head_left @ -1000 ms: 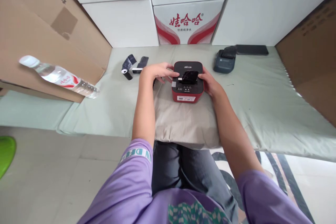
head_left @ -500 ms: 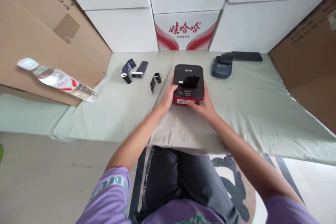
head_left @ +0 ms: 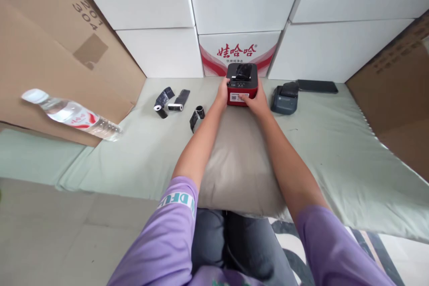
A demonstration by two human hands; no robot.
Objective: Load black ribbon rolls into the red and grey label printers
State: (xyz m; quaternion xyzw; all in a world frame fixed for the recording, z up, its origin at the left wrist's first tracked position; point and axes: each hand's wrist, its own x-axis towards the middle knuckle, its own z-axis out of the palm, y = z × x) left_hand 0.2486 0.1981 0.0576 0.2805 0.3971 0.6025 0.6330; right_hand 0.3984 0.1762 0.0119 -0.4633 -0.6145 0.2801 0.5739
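Both hands are gripping a small red box-shaped label printer with a black top [head_left: 241,83], arms stretched out over a beige cushion [head_left: 239,161]. The left hand [head_left: 222,91] is wrapping its fingers onto the printer's left side, and the right hand [head_left: 256,99] is pressing against the front right corner, so the printer is getting squeezed between the two palms. It's sitting at the far end of the cushion, right up against the white carton with red Chinese lettering [head_left: 238,52] at the back.

Off to the left, three dark ribbon rolls are lying on the pale green padded mat [head_left: 335,143]: one black roll [head_left: 197,117] just beside the left forearm, and two more [head_left: 170,97] a bit further out. A grey second printer [head_left: 284,98] is sitting just beside the right hand, with a flat black phone [head_left: 317,86] behind it. A clear plastic water bottle [head_left: 72,114] is lying on the brown cardboard [head_left: 50,53] well off to the left.
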